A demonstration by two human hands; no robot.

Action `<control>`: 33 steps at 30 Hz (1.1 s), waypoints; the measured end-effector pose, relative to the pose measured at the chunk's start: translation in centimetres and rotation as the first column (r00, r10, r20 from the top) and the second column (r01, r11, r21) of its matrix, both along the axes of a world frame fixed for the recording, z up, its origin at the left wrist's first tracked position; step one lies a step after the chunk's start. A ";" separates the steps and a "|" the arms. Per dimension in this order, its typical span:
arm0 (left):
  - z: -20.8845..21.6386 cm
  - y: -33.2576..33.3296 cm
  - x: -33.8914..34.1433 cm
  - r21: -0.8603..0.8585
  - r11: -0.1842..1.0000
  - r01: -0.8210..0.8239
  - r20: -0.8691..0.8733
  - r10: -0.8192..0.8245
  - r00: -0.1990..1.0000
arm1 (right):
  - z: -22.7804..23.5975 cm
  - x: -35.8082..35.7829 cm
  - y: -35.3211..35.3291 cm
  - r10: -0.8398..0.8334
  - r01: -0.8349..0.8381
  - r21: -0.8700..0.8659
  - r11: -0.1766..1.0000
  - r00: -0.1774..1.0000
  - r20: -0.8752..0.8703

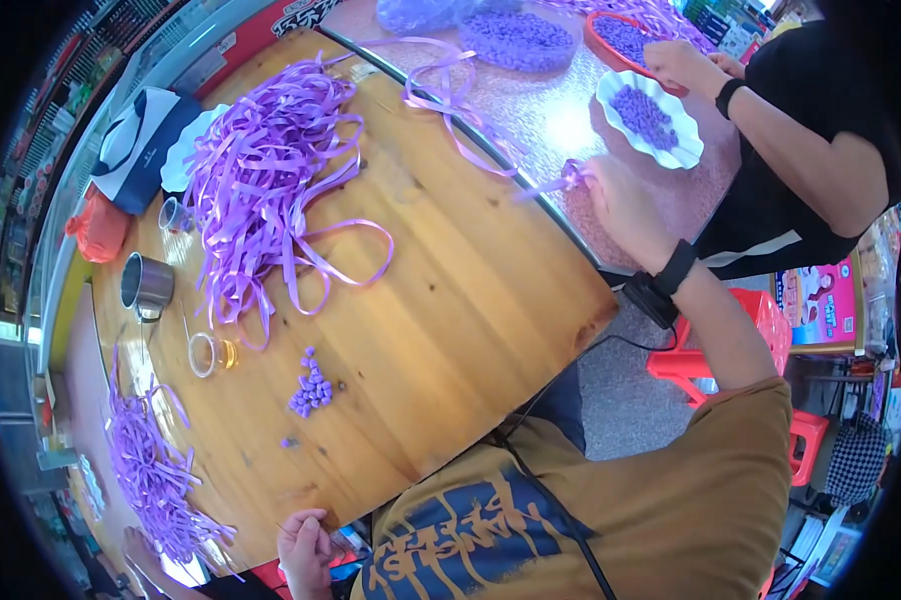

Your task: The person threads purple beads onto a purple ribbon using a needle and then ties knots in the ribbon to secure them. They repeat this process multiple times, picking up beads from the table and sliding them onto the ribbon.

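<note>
right hand (621, 205) raised, fingers pinched on a purple ribbon strip (569, 177) | left hand (306, 545) low by the table edge (391, 480), fingers curled, contents unclear | ribbon pile (266, 180) well left of right hand | small purple pieces (312, 388) above left hand

A pink printed box (817, 305) stands at the right, beside the red plastic stool. A red sign with white lettering (293, 17) runs along the counter's far edge. Colourful packages (719, 22) crowd shelves at top right.
</note>
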State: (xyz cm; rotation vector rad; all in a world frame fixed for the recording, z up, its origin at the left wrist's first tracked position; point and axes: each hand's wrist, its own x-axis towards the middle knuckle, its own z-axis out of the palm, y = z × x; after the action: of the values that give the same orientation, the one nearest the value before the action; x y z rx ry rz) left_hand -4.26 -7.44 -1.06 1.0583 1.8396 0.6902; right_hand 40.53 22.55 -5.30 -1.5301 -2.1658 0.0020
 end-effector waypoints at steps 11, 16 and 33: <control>-3.4 -1.5 -2.6 -0.132 0.919 -0.372 0.568 0.378 0.732 | 5.2 -10.5 9.3 -0.068 0.109 -0.391 0.914 0.991 0.117; -4.2 -2.0 -2.2 0.032 0.938 -0.346 0.541 0.275 0.795 | 1.9 -12.3 13.1 -0.055 0.074 -0.327 0.942 0.996 0.066; -2.5 -1.8 -3.0 -0.222 0.928 -0.300 0.555 0.373 0.743 | 13.4 -12.0 -4.4 -0.051 -0.590 -0.611 0.527 0.696 -0.716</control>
State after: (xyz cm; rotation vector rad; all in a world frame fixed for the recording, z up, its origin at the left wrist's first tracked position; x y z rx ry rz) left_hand -7.27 -9.19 -3.54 0.3485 1.4922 0.9823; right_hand 28.53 18.18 8.08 -1.1762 -1.7800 1.6608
